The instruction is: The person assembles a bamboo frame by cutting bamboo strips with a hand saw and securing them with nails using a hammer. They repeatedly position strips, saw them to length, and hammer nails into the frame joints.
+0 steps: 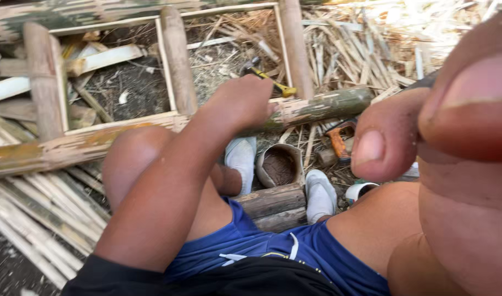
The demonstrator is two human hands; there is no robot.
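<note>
Left hand (245, 101) is closed in a fist on the bamboo frame rail (311, 108), steadying it. Right hand (426, 126) sits close to the lens, blurred; grip cannot be determined. Judged step: frame assembly. A yellow-handled hammer (270, 81) lies beyond. Ground: soil with bamboo strips (37, 214), outdoors.

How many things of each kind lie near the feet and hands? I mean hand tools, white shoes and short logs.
Hand tools: 2 (yellow-handled tool by the left hand; orange-handled tool near the right hand)
White shoes: 2
Short logs: 2
Total: 6
</note>
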